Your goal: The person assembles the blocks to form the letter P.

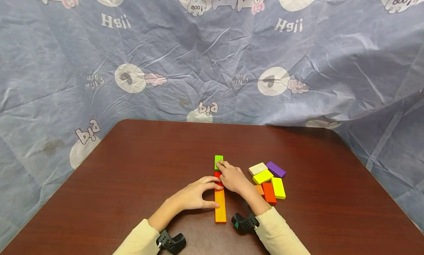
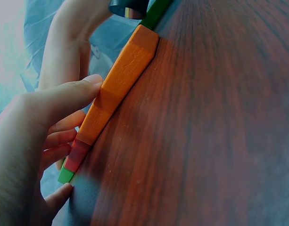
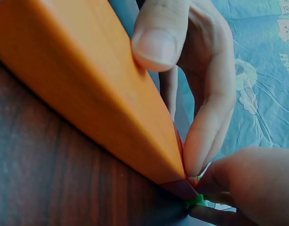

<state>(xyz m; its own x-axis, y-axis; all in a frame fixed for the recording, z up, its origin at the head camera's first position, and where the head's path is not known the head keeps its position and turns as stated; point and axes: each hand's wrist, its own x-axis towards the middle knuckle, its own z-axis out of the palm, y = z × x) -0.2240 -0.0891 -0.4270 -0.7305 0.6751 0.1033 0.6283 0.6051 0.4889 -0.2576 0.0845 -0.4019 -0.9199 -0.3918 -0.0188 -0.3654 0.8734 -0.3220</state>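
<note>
A green block [image 1: 218,160], a red block [image 1: 216,174] and a long orange block [image 1: 221,212] lie end to end in a straight row on the table, green farthest away. My left hand [image 1: 193,196] is spread along the row's left side, its thumb against the orange block and its fingertips over the red one. From the right, my right hand [image 1: 234,177] reaches across the far part of the row, pinching the green block near its joint with the red. In the right wrist view, my right fingers partly cover the small green block [image 3: 196,201].
To the right of the row lies a loose group of blocks: a cream block [image 1: 258,169], a purple block [image 1: 276,169], two yellow ones, a red-orange block [image 1: 269,193] and another orange block [image 1: 259,190] partly behind my right forearm. A patterned grey-blue cloth [image 1: 205,63] hangs behind the table [image 1: 159,148].
</note>
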